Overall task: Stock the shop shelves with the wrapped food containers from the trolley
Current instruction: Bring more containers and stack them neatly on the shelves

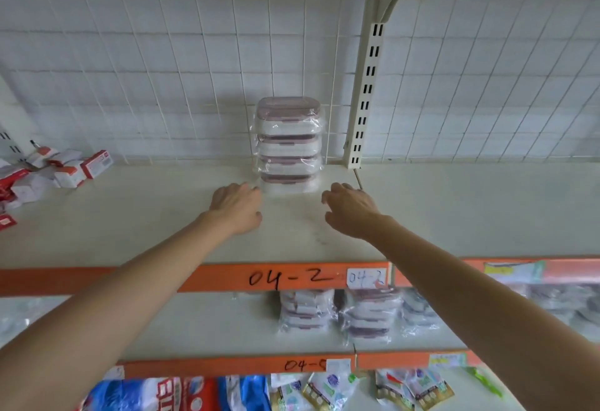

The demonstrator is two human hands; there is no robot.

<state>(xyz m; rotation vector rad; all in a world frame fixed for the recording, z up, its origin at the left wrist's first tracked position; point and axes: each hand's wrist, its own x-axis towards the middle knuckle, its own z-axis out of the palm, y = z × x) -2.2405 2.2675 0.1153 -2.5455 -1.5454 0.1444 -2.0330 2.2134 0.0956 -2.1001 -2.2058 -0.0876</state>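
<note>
Wrapped food containers [288, 144] are stacked four high at the back of the upper shelf [162, 216], right up against the wire grid backing [194, 70] and just left of the slotted upright post [365, 96]. The stack stands straight up, so its long axis is vertical, while each box lies flat with its wide side facing out toward the camera and its lid on top.

Both arms reach forward over the orange shelf edge [227, 277] marked "04-2". The left hand [238, 207] is palm down, low over the shelf, with its fingers [248, 188] loosely together and their tips at the bottom-left corner of the stack; can't tell for sure if they actually touch the wrap. The right hand [352, 211] sits on the other side near the bottom-right corner, fingers slightly spread and loosely curled, holding nothing, with a small gap to the stack.

Looks-wise: white boxes with dusty pink/mauve clip lids, each in clear crinkly plastic that catches the light.

More wrapped stacks [337, 313] sit on the shelf below, and red-and-white boxes [65, 167] are piled at the far left of the upper shelf.
</note>
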